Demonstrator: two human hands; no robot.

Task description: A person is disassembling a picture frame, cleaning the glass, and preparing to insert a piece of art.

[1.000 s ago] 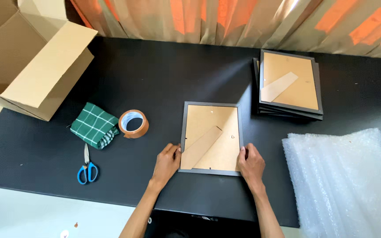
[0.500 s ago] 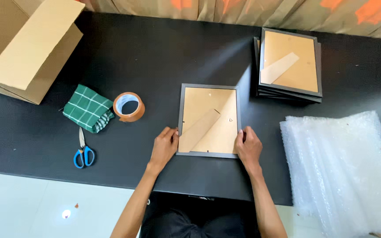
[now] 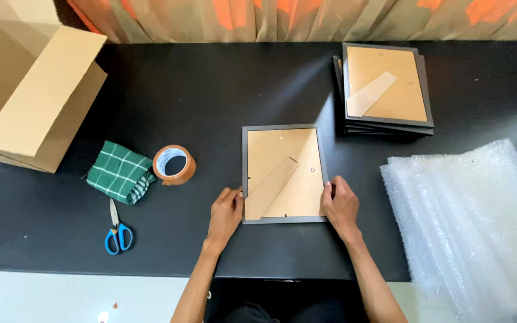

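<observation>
Head view, looking straight down on a black table (image 3: pixel 210 84). Picture frame (image 3: pixel 283 173) face down near the middle, brown backing up, well in from the near table edge. Open black surface above it and to its left as far as the tape roll (image 3: pixel 175 164); to its right a narrower strip before the bubble wrap (image 3: pixel 474 227). Long axis running away from the person, short sides near and far; folded easel stand slanting from lower left to upper right.

Left hand (image 3: pixel 225 214) at the lower left corner, fingers loosely curled against the frame's outer edge, thumb on the rim. Right hand (image 3: pixel 341 203) at the lower right side, fingers bent over the edge, gripping lightly. Frame flat on the table between both.

Stack of frames (image 3: pixel 385 90) at the far right, also backs up. Green checked cloth (image 3: pixel 119 172) just beside the tape, blue-handled scissors (image 3: pixel 116 227) below it. Cardboard box (image 3: pixel 28 90) cut off at the left edge; bubble wrap cut off at the right and bottom. Frame's glass side hidden underneath.
</observation>
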